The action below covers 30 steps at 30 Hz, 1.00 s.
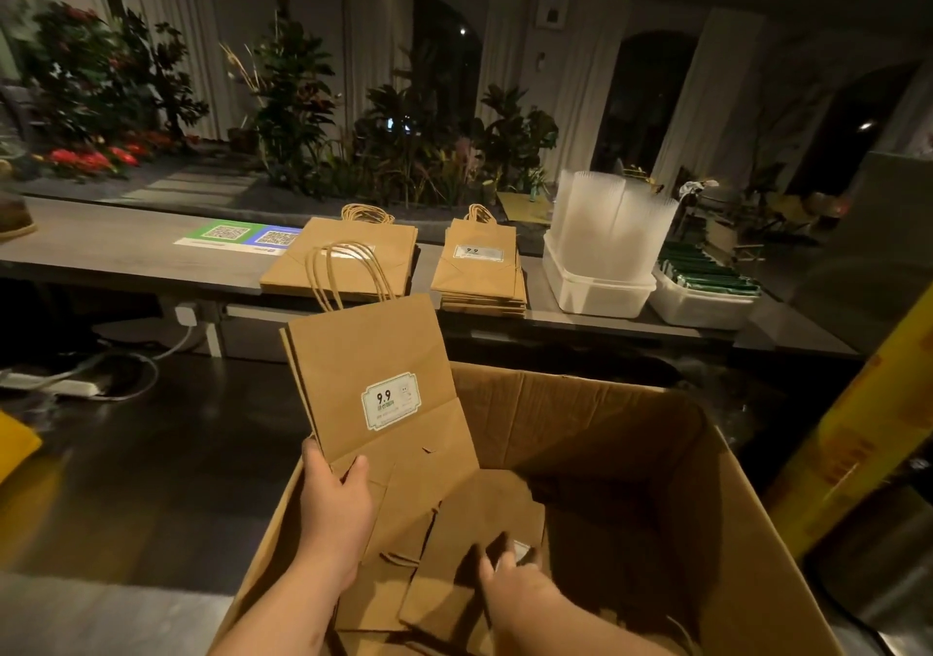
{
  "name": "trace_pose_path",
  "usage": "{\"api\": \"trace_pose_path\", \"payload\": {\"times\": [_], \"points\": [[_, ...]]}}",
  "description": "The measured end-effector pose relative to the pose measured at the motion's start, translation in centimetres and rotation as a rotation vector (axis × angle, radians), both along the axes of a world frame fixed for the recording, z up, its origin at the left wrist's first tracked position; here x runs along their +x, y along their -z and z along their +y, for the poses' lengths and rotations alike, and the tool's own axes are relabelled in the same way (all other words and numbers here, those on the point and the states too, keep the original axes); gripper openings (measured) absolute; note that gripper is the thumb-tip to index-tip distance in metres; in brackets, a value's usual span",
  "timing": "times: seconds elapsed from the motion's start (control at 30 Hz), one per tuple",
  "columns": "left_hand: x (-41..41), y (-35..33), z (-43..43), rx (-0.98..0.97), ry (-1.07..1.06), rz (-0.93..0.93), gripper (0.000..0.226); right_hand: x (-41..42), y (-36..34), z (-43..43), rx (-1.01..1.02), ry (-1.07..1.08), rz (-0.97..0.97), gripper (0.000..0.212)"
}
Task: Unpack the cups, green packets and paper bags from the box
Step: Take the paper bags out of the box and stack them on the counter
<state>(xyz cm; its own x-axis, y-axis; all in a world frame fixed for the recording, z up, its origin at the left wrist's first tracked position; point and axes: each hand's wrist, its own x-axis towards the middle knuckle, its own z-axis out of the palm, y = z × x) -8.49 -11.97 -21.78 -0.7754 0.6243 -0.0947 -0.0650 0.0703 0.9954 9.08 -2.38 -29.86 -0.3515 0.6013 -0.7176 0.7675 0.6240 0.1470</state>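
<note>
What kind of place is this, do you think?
Probably a cafe or takeaway drinks shop: payment-style QR codes on the counter, stacked clear cups in a tub, and stickered paper bags.

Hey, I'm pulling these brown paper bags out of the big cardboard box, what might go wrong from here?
The left hand pinches several flat brown paper bags only near a bottom corner, so they may fan out and slip back into the open cardboard box. The larger stack of brown paper bags lies at the front edge of the grey counter; dropping more on top might nudge it off.
</note>
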Motion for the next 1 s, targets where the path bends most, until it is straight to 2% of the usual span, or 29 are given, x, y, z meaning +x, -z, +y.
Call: {"api": "trace_pose_path", "payload": {"times": [0.07,0.17,0.27,0.4,0.5,0.57,0.63,0.77,0.87,0.9,0.97,1.0], "points": [[0.0,-0.1,-0.3,-0.001,0.002,0.003,0.066,-0.7,-1.8,-0.6,-0.037,0.003,0.038,0.084],[-0.2,-0.2,-0.3,0.017,-0.009,-0.002,0.065,-1.0,-5.1,-0.6,-0.012,0.051,0.138,0.053],[-0.5,-0.1,-0.4,0.061,-0.001,0.013,0.047,0.7,-7.5,0.7,0.026,0.281,0.233,0.034],[-0.4,-0.1,-0.4,0.085,-0.026,0.034,0.045,5.8,-11.3,2.6,0.104,0.537,0.451,0.034],[-0.1,-0.4,-0.6,0.073,-0.047,0.073,0.043,8.9,-14.2,4.0,0.161,0.643,0.551,0.047],[0.0,-0.5,-0.8,0.069,-0.066,0.101,0.045,9.9,-15.9,4.7,0.166,0.687,0.615,0.046],[0.2,-0.6,-1.0,0.058,-0.057,0.116,0.048,9.9,-17.9,4.4,0.149,0.690,0.727,0.038],[0.7,-0.9,-0.9,0.052,0.049,0.070,0.054,6.5,-21.4,1.3,0.187,0.654,1.073,0.035],[1.0,-1.2,-1.0,0.075,0.198,-0.022,0.065,2.2,-21.4,-1.9,0.299,0.497,1.150,0.042],[0.9,-1.1,-1.0,0.084,0.255,-0.086,0.078,0.8,-20.8,-2.9,0.248,0.438,1.170,0.048],[0.7,-0.9,-1.2,0.105,0.366,-0.212,0.101,-2.0,-19.5,-5.0,-0.024,0.365,1.201,0.056],[1.0,-1.2,-1.2,0.130,0.405,-0.227,0.093,-3.0,-18.7,-5.8,-0.165,0.341,1.197,0.056]]}}
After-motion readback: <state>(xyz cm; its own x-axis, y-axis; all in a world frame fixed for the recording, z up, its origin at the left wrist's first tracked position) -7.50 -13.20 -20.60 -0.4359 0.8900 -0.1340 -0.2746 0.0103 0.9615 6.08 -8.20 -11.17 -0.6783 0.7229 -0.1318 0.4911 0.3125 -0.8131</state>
